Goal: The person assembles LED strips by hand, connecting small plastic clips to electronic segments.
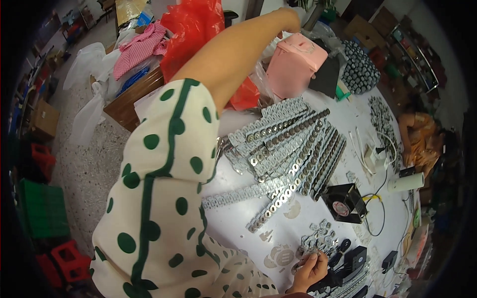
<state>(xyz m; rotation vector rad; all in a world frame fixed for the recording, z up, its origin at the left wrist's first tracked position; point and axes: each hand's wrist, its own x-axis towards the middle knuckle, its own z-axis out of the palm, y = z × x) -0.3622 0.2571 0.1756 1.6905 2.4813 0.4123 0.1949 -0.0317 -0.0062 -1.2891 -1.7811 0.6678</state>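
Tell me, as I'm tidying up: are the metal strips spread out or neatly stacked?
Spread out: the metal strips fan across the table, some lying across others.

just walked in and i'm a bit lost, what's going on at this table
A person in a polka-dot smock is working with both hands. The left hand is stretched to the top of a pink plastic bin; its fingers are mostly hidden. The right hand seems to pinch a piece at the edge of a heap of small metal parts. Linked metal strips lie fanned across the white table, beside a black cooling fan.
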